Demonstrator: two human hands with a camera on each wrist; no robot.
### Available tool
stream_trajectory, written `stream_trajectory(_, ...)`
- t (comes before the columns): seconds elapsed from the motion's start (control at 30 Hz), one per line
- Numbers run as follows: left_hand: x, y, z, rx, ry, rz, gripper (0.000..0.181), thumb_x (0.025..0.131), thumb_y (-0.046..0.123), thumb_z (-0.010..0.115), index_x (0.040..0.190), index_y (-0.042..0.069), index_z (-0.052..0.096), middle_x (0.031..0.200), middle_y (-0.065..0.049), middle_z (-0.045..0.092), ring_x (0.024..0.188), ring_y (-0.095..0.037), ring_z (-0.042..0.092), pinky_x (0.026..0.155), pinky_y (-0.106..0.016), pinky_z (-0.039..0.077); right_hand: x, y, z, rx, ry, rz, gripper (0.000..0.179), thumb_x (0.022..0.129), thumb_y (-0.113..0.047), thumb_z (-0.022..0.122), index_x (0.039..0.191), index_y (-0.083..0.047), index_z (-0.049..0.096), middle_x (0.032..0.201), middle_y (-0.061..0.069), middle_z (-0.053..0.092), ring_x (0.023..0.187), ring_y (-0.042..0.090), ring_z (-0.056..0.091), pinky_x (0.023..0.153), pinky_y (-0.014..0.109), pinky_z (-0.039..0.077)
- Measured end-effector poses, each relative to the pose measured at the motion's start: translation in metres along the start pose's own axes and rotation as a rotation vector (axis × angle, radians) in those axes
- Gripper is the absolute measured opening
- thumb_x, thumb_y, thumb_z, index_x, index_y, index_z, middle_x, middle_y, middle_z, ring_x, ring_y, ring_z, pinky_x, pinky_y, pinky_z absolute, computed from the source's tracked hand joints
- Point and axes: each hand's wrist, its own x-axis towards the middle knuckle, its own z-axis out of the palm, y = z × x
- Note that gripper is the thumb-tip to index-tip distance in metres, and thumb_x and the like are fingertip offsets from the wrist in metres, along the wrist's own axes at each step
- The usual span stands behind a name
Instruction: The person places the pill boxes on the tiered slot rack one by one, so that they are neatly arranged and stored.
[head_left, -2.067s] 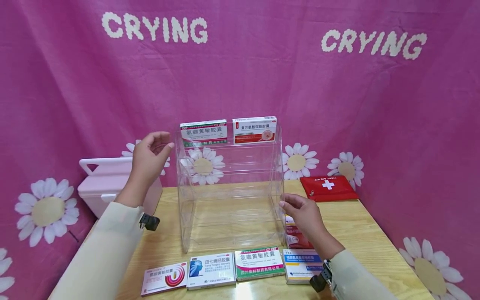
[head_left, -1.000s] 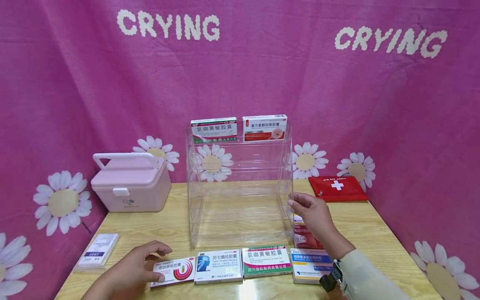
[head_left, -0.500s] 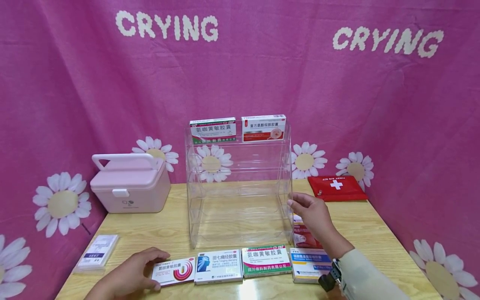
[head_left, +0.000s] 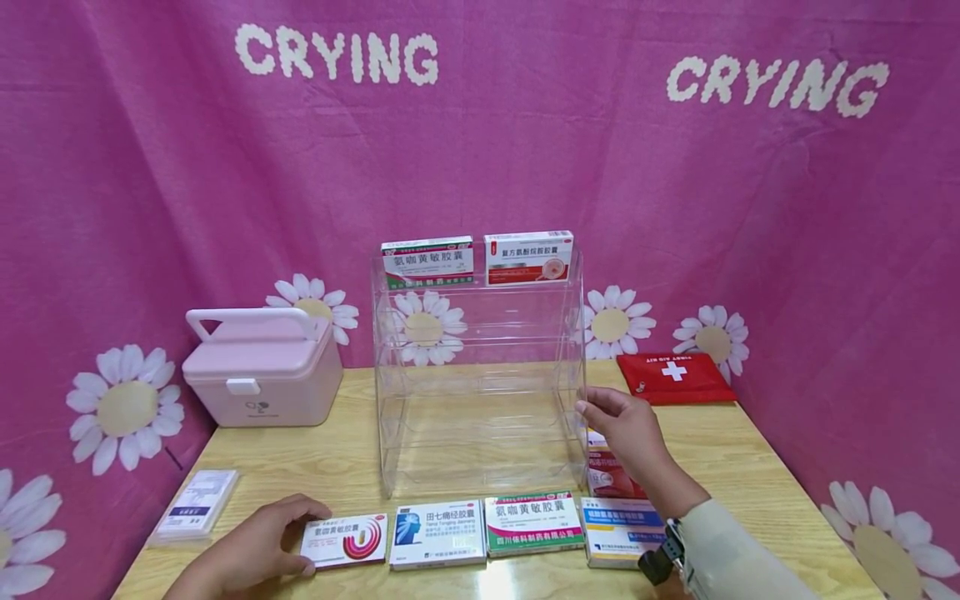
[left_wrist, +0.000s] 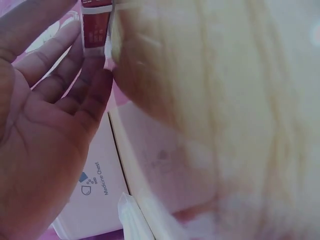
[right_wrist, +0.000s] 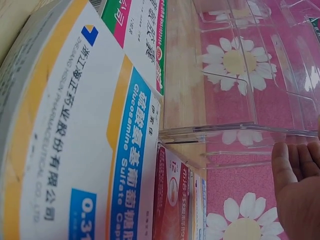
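Observation:
My left hand (head_left: 262, 542) grips the left end of a white and pink medicine box (head_left: 347, 540) with magenta arcs, at the near left of the table. In the left wrist view, this box's narrow dark red end (left_wrist: 96, 30) sits between the thumb and fingers. My right hand (head_left: 628, 429) has its thumb and fingertips against the right side panel of a clear plastic display rack (head_left: 480, 392). The right wrist view has those fingers (right_wrist: 305, 157) right at the panel's edge. Two medicine boxes stand on the rack's top tier, a green-striped one (head_left: 428, 262) and a red-banded one (head_left: 528, 258).
Along the front of the rack lie a blue-head box (head_left: 437, 533), a green-and-magenta box (head_left: 534, 523) and a blue-and-orange box (head_left: 618, 529). Red boxes (head_left: 609, 471) lie under the right forearm. Around are a pink medicine chest (head_left: 258, 375), a white pack (head_left: 197, 504) and a red first-aid pouch (head_left: 675, 379).
My left hand has come down from beside the rack's upper left to the arc-patterned medicine box and closed on its left end. The right hand stays at the rack's side.

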Motion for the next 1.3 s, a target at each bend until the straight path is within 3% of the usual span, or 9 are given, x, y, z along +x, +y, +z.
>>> stream_trajectory(0.17,-0.001,0.003,0.003,0.024,0.075,0.025,0.057,0.081,0.027,0.096,0.132,0.028,0.07,0.132,0.009,0.063,0.121,-0.007,0.057,0.106,-0.017,0.048,-0.001,0.0,0.0,-0.007,-0.012,-0.022,0.047,0.106,-0.036,0.073,0.15,-0.021,0.067,0.153,0.009,0.066,0.14,0.033,0.065,0.114,0.051,0.056)
stream_trajectory(0.37,0.002,0.002,0.006,-0.032,0.155,0.088,0.056,0.082,0.006,0.093,0.129,0.021,0.068,0.127,0.0,0.06,0.103,-0.003,0.056,0.085,-0.02,0.054,-0.002,0.0,-0.001,-0.013,-0.014,-0.021,0.048,0.106,-0.038,0.073,0.151,-0.023,0.067,0.153,0.008,0.066,0.14,0.033,0.065,0.114,0.051,0.057)
stream_trajectory(0.67,0.001,-0.006,0.002,-0.043,0.288,0.115,0.041,0.088,-0.007,0.081,0.119,0.019,0.071,0.12,0.001,0.067,0.103,0.003,0.057,0.084,-0.022,0.058,0.0,-0.001,-0.001,-0.003,-0.009,-0.01,0.047,0.105,-0.038,0.074,0.149,-0.023,0.068,0.152,0.008,0.067,0.14,0.033,0.065,0.113,0.051,0.057)
stream_trajectory(1.03,-0.006,-0.011,-0.01,-0.015,0.325,0.09,0.032,0.093,-0.007,0.076,0.115,0.017,0.077,0.117,-0.003,0.075,0.1,0.004,0.064,0.08,-0.025,0.063,-0.001,0.0,0.0,-0.001,-0.008,-0.01,0.048,0.106,-0.036,0.074,0.151,-0.021,0.067,0.153,0.008,0.067,0.14,0.033,0.065,0.114,0.051,0.057)
stream_trajectory(1.17,-0.009,-0.013,-0.013,0.011,0.351,0.088,0.031,0.092,-0.005,0.078,0.111,0.02,0.079,0.113,0.002,0.078,0.101,0.003,0.066,0.081,-0.025,0.062,-0.002,0.0,0.0,-0.01,-0.008,-0.013,0.048,0.106,-0.038,0.074,0.15,-0.022,0.067,0.152,0.007,0.067,0.14,0.032,0.065,0.113,0.051,0.057)
stream_trajectory(1.3,-0.014,-0.014,-0.017,0.023,0.421,0.095,0.031,0.095,-0.002,0.079,0.109,0.025,0.079,0.11,0.01,0.078,0.103,0.006,0.064,0.083,-0.024,0.06,-0.002,0.001,0.0,-0.008,-0.012,-0.021,0.048,0.105,-0.038,0.074,0.15,-0.023,0.067,0.153,0.008,0.066,0.14,0.033,0.065,0.113,0.051,0.058)
